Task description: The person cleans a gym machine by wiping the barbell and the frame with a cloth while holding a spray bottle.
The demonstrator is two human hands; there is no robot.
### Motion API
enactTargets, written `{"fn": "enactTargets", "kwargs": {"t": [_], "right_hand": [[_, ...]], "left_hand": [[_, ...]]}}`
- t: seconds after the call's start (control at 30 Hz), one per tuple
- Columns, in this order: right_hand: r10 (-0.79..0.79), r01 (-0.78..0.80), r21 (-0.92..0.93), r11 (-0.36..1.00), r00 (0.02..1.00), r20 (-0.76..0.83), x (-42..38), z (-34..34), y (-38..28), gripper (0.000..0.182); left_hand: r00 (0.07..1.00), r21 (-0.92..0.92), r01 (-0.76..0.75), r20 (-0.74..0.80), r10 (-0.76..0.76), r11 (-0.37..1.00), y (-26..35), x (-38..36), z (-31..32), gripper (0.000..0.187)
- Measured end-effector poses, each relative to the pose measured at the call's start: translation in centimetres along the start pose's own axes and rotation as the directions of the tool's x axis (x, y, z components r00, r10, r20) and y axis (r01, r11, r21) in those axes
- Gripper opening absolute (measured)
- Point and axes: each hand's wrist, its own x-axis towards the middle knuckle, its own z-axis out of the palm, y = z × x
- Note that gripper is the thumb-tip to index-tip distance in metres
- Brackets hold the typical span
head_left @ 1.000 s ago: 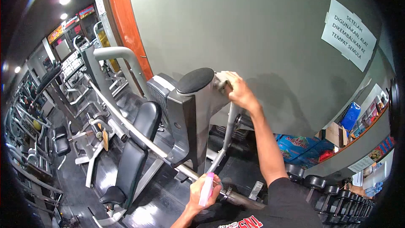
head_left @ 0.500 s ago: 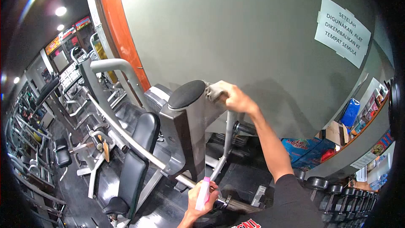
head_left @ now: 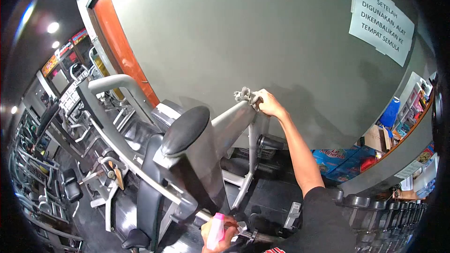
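My right hand (head_left: pixel 268 103) grips a grey cloth (head_left: pixel 243 94) and presses it on the far upper end of a grey metal beam (head_left: pixel 232 124) of a gym machine. Low in the view, my left hand (head_left: pixel 220 234) is wrapped round a pink spray bottle (head_left: pixel 215 233), close to the machine's lower bar. Between the hands stands the machine's upright, topped by a round black pad (head_left: pixel 186 130). Its long black backrest (head_left: pixel 149 197) is to the left.
Behind the machine rises a grey wall with a paper sign (head_left: pixel 382 23) and an orange door (head_left: pixel 119 42). At right are a rack of dumbbells (head_left: pixel 375 204), blue cartons (head_left: pixel 337 159) and a cluttered counter (head_left: pixel 403 136). More gym machines fill the left.
My right hand has slid the cloth from beside the round pad to the beam's far end. The view has shifted; my left hand still holds the bottle low down.
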Motion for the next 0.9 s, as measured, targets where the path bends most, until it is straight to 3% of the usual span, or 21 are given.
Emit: {"fn": "enactTargets", "kwargs": {"t": [0.07,0.13,0.33,0.4,0.43,0.47,0.53,0.57,0.63,0.67,0.73,0.77,0.8,0.87,0.9], "right_hand": [[0.007,-0.021,-0.103,0.994,0.99,-0.138,2.0,1.6,4.9,0.045],[0.12,-0.117,-0.052,0.992,0.991,0.063,3.6,0.8,6.5,0.04],[0.412,-0.395,-0.13,0.909,0.898,0.152,4.5,4.3,16.2,0.035],[0.439,-0.458,0.049,0.888,0.873,0.212,4.4,8.9,23.6,0.031],[0.328,-0.331,0.172,0.928,0.943,0.044,4.0,12.0,28.3,0.025],[0.486,-0.506,0.459,0.73,0.857,0.172,1.5,10.4,24.0,0.021],[0.554,-0.303,0.908,0.29,0.827,0.1,0.5,17.0,33.2,0.031],[0.549,-0.304,0.907,0.292,0.83,0.101,-0.1,15.8,30.7,0.031],[0.546,-0.568,0.399,0.72,0.819,0.18,-1.2,12.0,23.0,0.036],[0.543,-0.566,0.401,0.72,0.819,0.182,-1.1,12.2,22.4,0.036],[0.556,-0.368,0.614,0.699,0.819,-0.142,-0.8,12.3,20.5,0.042],[0.652,-0.406,0.661,0.631,0.739,-0.17,-0.5,11.8,19.6,0.04],[0.646,-0.403,0.658,0.635,0.745,-0.167,0.2,11.4,20.0,0.04],[0.476,-0.346,0.485,0.803,0.862,-0.174,2.3,9.9,21.7,0.052],[0.469,-0.342,0.482,0.807,0.867,-0.171,3.1,9.2,20.6,0.052]], "left_hand": [[0.997,0.043,-0.005,0.078,0.001,0.999,0.7,1.6,-0.1,0.019],[0.995,0.017,0.071,0.074,-0.072,0.997,0.0,1.5,0.5,0.02],[0.965,-0.038,0.203,0.179,-0.193,0.978,-1.2,0.7,1.6,0.025],[0.973,-0.029,0.185,0.145,-0.179,0.982,-0.4,1.0,2.0,0.025],[0.98,-0.06,0.163,0.122,-0.155,0.985,-0.3,1.1,2.1,0.022],[0.987,-0.091,0.138,0.096,-0.129,0.986,-0.3,1.2,2.1,0.021],[0.987,-0.085,0.134,0.099,-0.125,0.987,-0.6,1.2,2.1,0.021],[0.986,-0.08,0.134,0.107,-0.125,0.988,-0.8,1.0,2.1,0.022],[0.981,-0.091,0.176,0.094,-0.168,0.98,-1.2,0.4,2.3,0.022],[0.974,-0.104,0.219,0.085,-0.211,0.97,-1.2,0.2,2.4,0.021],[0.972,-0.03,0.213,0.112,-0.209,0.976,-1.0,0.1,2.2,0.021],[0.969,0.038,0.202,0.137,-0.205,0.979,-1.0,0.2,2.2,0.022],[0.971,0.038,0.2,0.127,-0.204,0.979,-0.9,0.4,2.2,0.022],[0.991,0.058,0.076,0.106,-0.082,0.995,-1.0,0.8,2.5,0.022],[0.992,0.057,0.075,0.097,-0.081,0.996,-1.0,0.6,2.5,0.022]]}}
